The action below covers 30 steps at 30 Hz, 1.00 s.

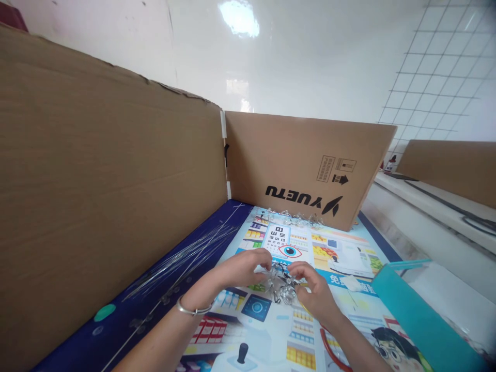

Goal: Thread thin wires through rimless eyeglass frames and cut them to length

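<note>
My left hand (243,268) and my right hand (315,289) meet over a colourful printed mat (341,243). Both pinch a small crinkled clear plastic packet (282,284) with something dark inside; I cannot make out what it is. A silver bangle (191,309) circles my left wrist. Fingers of both hands are curled around the packet's edges.
Cardboard walls stand at the left (96,170) and at the back (306,165), the back one printed YUETU. A row of clear plastic packets (294,216) lies along the back wall. Thin clear strips (182,258) lie on the dark blue mat edge. A teal box (418,315) sits at right.
</note>
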Each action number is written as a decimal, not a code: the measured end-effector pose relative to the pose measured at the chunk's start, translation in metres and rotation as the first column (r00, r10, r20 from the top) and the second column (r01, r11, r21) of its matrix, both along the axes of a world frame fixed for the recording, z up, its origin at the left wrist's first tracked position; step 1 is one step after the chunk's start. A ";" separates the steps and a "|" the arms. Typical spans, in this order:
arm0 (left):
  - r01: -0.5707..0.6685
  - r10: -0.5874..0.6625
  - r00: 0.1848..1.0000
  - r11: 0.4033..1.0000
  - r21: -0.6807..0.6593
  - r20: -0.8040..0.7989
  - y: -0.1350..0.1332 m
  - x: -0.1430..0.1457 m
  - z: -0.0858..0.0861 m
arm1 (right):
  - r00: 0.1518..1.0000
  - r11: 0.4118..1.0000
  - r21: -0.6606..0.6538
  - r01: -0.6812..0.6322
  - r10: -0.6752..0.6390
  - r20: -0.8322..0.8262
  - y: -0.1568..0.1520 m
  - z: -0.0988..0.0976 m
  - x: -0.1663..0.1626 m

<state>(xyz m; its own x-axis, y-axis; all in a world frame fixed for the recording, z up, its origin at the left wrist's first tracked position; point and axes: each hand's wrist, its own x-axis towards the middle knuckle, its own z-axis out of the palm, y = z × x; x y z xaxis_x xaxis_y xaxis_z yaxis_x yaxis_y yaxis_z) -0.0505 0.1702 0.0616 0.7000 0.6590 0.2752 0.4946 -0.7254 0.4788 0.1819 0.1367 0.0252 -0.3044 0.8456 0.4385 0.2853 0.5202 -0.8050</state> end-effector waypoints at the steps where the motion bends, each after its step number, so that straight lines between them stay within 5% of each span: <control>1: 0.005 -0.005 1.000 1.000 -0.001 -0.002 0.001 0.000 -0.001 | 1.000 1.000 0.004 -0.006 0.006 0.004 0.000 0.000 0.000; 30: -0.038 0.035 0.999 0.994 0.106 0.032 -0.005 0.003 0.013 | 0.989 0.967 0.250 0.049 -0.083 0.127 0.001 -0.014 -0.001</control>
<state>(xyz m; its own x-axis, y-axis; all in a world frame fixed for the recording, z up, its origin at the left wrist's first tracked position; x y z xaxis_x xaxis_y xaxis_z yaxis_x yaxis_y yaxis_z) -0.0475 0.1648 0.0749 0.6665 0.6498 0.3656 0.5085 -0.7547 0.4145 0.1804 0.1373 0.0115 -0.3223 0.7375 0.5935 0.4226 0.6731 -0.6069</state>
